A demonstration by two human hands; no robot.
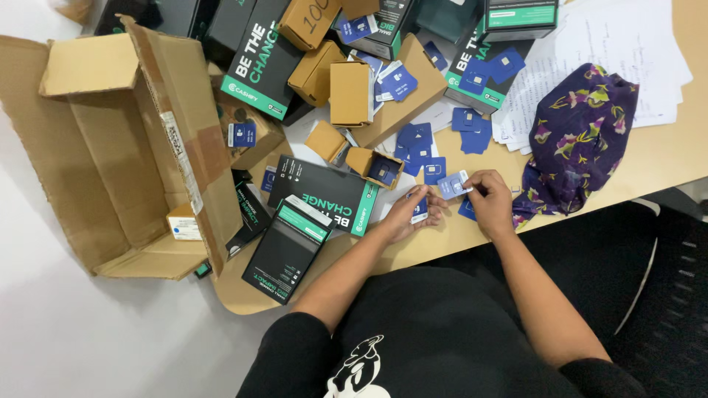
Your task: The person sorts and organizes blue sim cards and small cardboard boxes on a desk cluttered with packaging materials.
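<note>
We see our left hand (pixel 408 215) cupping a blue card (pixel 420 210) on the table (pixel 664 158); our right hand (pixel 490 200) pinches another card (pixel 453 184) just beside, nearer the loose pile (pixel 417 144).

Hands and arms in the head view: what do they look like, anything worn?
Both the left hand and right hand are bare: no gloves, rings or watch visible. Forearms are uncovered; short black sleeves end near the elbows. The black shirt carries a white graphic on its front.
</note>
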